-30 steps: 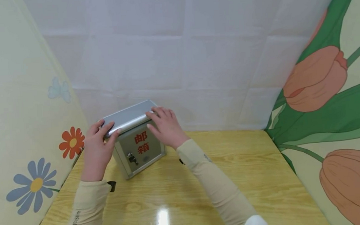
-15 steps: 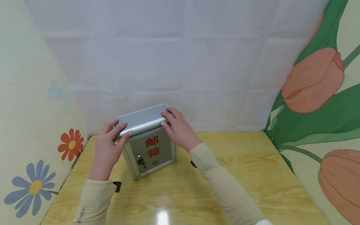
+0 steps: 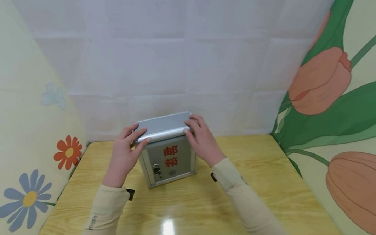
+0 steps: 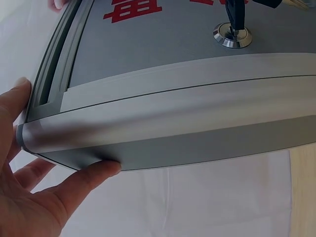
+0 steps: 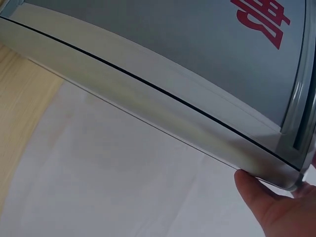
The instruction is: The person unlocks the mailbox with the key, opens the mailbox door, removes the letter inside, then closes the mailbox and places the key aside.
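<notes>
A person in beige sleeves holds a small silver mailbox [image 3: 181,160] by both ends of its lid [image 3: 166,127], just left of and below the center of the frame. The left hand [image 3: 124,151] grips the lid's left corner, thumb over the front edge and fingers bent onto the top; the right hand [image 3: 205,141] mirrors it at the opposite corner. The left wrist view also shows a fingertip against the box's side panel.

Red Chinese characters [image 3: 171,156] mark the mailbox's door, and keys [image 3: 158,171] hang from its lock. The box stands upright and slightly angled on a wood-grain counter [image 3: 186,206], in front of a creased white sheet [image 3: 147,63]; whether its base bears fully on the surface cannot be told.

The hold appears to be the weak point. Should the lid be hinged and loose, lifting by it alone could swing it up and let the body drop. Uneven force from the two hands could twist the box or tip it, and fingertips could slip on the smooth metal. A shove toward the back might rumple the sheet, while the dangling keys could snag on a passing sleeve.
</notes>
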The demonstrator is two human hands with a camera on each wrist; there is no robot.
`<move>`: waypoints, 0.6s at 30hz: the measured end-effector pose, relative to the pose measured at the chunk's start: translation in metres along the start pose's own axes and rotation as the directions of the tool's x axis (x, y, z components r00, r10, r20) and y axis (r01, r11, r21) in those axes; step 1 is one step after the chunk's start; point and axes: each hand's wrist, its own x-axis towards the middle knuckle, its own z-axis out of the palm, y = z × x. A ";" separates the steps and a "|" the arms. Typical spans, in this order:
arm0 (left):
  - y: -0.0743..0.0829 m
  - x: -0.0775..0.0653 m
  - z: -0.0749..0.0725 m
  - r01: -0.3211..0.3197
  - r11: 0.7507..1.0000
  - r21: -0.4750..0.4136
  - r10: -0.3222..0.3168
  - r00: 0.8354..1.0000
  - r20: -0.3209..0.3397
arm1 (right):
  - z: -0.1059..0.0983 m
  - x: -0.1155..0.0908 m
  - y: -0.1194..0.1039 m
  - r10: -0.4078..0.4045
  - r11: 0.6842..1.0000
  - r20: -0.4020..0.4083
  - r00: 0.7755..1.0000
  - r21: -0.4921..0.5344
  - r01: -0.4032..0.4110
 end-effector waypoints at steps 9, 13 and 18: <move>0.008 0.002 0.012 -0.020 0.999 -0.050 0.022 0.999 0.031 | -0.014 -0.016 0.000 0.049 0.999 -0.082 0.995 -0.010 -0.050; 0.011 0.002 0.019 -0.020 0.997 -0.074 0.024 0.998 0.062 | -0.019 -0.026 0.001 0.058 0.998 -0.134 0.989 -0.019 -0.061; 0.015 0.002 0.026 -0.020 0.993 -0.114 0.028 0.997 0.075 | -0.023 -0.036 0.003 0.060 0.998 -0.168 0.984 -0.012 -0.063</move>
